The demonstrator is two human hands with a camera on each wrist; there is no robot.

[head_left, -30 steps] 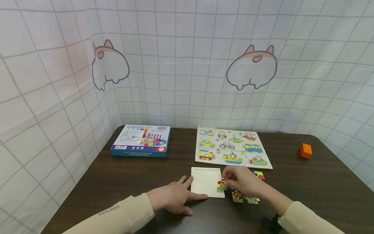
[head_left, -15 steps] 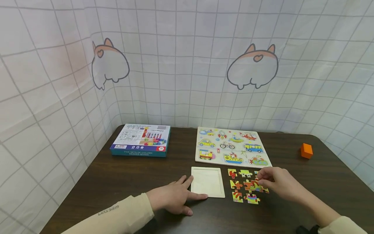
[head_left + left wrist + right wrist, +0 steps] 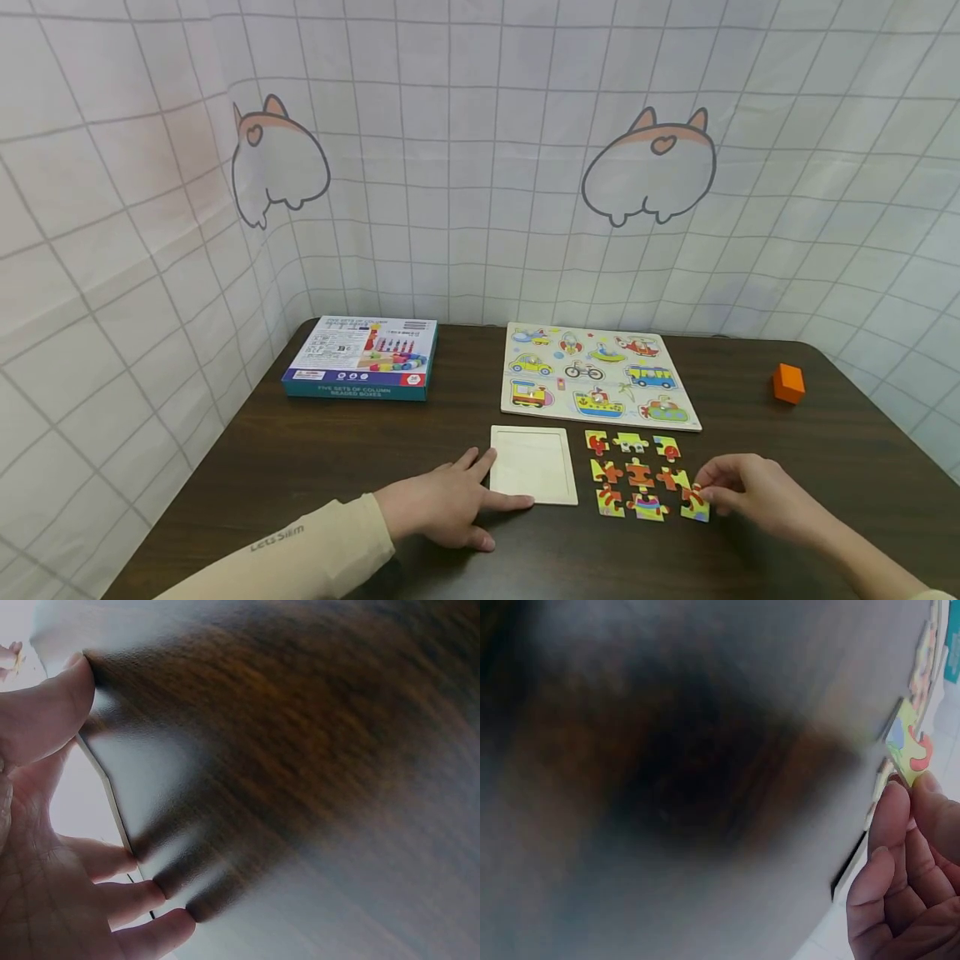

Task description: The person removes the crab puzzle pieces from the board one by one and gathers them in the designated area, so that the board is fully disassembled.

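My left hand [image 3: 455, 502] lies with its fingers spread at the near-left corner of the pale wooden puzzle tray [image 3: 531, 467], touching its edge. In the left wrist view the fingertips of that hand [image 3: 82, 892] rest on the dark table by the tray's rim. With thumb and forefinger my right hand [image 3: 757, 493] pinches a jigsaw piece [image 3: 695, 505] at the near-right corner of the loose pieces. The right wrist view shows this piece [image 3: 909, 742] tilted, yellow-green with red and blue print. Several other jigsaw pieces [image 3: 640, 475] lie in rows right of the tray.
Behind the tray lies a vehicle peg puzzle board [image 3: 558, 386]. A boxed toy set [image 3: 362, 360] sits at the back left, and an orange block [image 3: 788, 383] at the far right. A gridded white curtain [image 3: 465, 167] hangs behind the dark table [image 3: 337, 450].
My right hand has carried the jigsaw piece from the tray's right edge rightward across the other pieces to their near-right corner. The left hand has stayed in place.
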